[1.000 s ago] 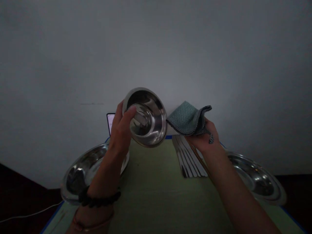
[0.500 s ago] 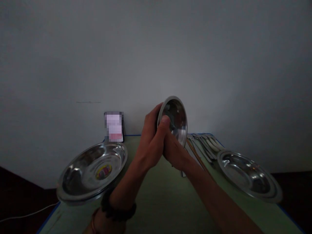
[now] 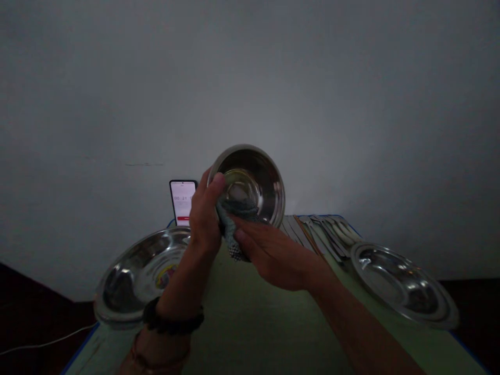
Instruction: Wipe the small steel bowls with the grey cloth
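A shiny steel bowl (image 3: 269, 182) is held up above the table, its opening turned toward me. My left hand (image 3: 205, 216) grips it by the left side, thumb over the rim. Inside the lower part of the bowl my right hand (image 3: 277, 250) presses a grey-green cloth (image 3: 230, 224) against the metal. Part of that cloth hangs out over the rim, showing a checkered edge. The right fingertips are hidden by the cloth and the bowl.
On the green table (image 3: 250, 323), a large steel basin (image 3: 117, 291) stands at left and another steel basin (image 3: 406, 284) at right. Several utensils (image 3: 328, 234) lie at the back right. A phone (image 3: 183, 200) leans against the wall (image 3: 250, 78).
The bowl has shifted left and turned its opening more toward me. My left hand moved left with it. My right hand has come into view with the cloth, lower in the bowl.
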Action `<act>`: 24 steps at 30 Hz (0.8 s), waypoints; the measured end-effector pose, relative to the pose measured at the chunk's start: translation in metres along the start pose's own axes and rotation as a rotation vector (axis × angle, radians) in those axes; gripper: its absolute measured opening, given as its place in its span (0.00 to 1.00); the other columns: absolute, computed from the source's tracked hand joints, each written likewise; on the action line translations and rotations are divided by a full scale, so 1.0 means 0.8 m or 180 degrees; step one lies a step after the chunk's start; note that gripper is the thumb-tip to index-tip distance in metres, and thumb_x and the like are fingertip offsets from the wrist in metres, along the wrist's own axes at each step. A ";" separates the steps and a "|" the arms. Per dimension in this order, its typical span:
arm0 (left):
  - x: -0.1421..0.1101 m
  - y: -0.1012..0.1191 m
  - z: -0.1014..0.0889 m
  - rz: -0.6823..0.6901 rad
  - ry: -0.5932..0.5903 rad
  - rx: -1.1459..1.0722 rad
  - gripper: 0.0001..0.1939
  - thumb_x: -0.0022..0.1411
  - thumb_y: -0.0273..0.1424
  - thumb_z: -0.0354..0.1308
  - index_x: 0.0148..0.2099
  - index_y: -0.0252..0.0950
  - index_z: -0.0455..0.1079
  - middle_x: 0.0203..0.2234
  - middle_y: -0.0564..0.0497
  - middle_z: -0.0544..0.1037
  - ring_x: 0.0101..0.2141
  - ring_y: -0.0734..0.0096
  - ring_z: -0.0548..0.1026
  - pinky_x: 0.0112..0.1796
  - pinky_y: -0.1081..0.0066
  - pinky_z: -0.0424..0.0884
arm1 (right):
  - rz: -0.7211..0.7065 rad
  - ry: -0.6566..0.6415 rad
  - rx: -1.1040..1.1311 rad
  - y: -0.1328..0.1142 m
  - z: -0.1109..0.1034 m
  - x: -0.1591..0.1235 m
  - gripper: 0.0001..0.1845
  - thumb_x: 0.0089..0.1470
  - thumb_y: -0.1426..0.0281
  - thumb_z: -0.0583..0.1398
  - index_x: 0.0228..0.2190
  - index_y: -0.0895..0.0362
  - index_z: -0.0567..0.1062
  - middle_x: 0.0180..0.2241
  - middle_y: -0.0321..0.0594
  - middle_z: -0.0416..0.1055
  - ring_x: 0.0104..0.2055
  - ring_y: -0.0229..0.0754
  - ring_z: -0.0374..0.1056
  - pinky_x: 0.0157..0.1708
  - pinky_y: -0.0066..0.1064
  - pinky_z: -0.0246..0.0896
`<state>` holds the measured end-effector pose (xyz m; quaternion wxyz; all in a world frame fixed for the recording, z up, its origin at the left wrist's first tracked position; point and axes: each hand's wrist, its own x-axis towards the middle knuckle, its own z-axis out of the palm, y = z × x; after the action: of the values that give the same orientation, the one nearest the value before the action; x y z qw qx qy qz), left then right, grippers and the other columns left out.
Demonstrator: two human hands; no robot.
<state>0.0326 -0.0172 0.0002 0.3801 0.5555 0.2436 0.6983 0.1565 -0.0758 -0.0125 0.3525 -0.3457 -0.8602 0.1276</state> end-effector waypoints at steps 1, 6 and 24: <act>0.004 -0.004 -0.003 0.0004 0.0052 -0.0021 0.13 0.59 0.42 0.56 0.41 0.41 0.74 0.39 0.52 0.78 0.47 0.61 0.73 0.52 0.59 0.68 | 0.0088 -0.0050 -0.0171 0.004 0.002 0.000 0.27 0.65 0.63 0.43 0.62 0.55 0.56 0.63 0.40 0.58 0.64 0.40 0.55 0.64 0.42 0.51; 0.007 -0.025 -0.003 -0.0045 0.0062 -0.0174 0.16 0.59 0.40 0.57 0.47 0.39 0.73 0.43 0.50 0.78 0.48 0.62 0.73 0.51 0.61 0.67 | 0.0928 0.0071 -0.1580 0.045 0.011 -0.006 0.28 0.65 0.63 0.42 0.57 0.62 0.66 0.60 0.49 0.62 0.66 0.52 0.52 0.64 0.52 0.44; -0.024 -0.031 0.035 -0.0393 -0.0491 -0.0371 0.16 0.62 0.43 0.54 0.45 0.41 0.75 0.43 0.53 0.79 0.50 0.64 0.72 0.54 0.65 0.65 | 0.0731 0.0067 0.0726 0.052 0.010 0.001 0.44 0.59 0.45 0.31 0.66 0.60 0.34 0.69 0.44 0.27 0.70 0.42 0.19 0.67 0.46 0.19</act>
<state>0.0679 -0.0203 -0.0222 0.4716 0.5685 0.2064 0.6417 0.1711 -0.0447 -0.0370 0.3815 -0.4008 -0.7912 0.2602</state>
